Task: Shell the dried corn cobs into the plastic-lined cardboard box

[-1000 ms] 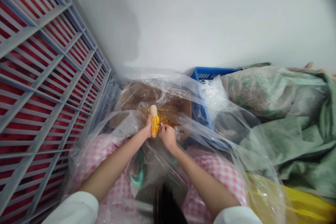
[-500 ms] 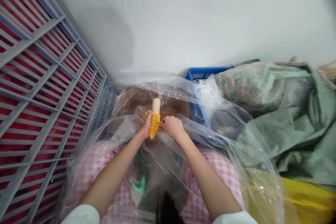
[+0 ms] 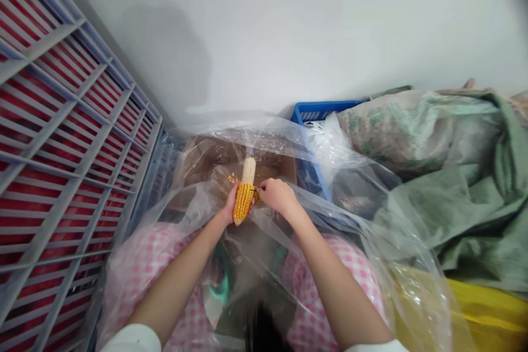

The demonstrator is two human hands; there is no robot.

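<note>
An ear of corn [image 3: 244, 198] is tilted in front of me, its far end stripped to pale cob and its near part covered in yellow kernels. Wrapped round its left side is my left hand [image 3: 231, 203]. My right hand [image 3: 277, 195] is closed just right of the ear, pinching a thin dark tool [image 3: 254, 190] whose tip reaches the kernels; its exact kind is too small to tell. Loose kernels [image 3: 231, 177] lie below, inside a clear plastic bag [image 3: 198, 198] that lines a cardboard box [image 3: 284, 168].
A grey slatted crate [image 3: 78, 137] with red behind its slats stands at the left. On the right are a blue basket [image 3: 325, 105], a white plastic bag [image 3: 330, 140], green sacks [image 3: 445, 192] and a yellow bag [image 3: 487, 308]. A white wall [image 3: 289, 27] rises ahead.
My right hand has moved slightly right, away from the ear, and the dark tool now shows. The corn has tilted a little more, its bare end going right.
</note>
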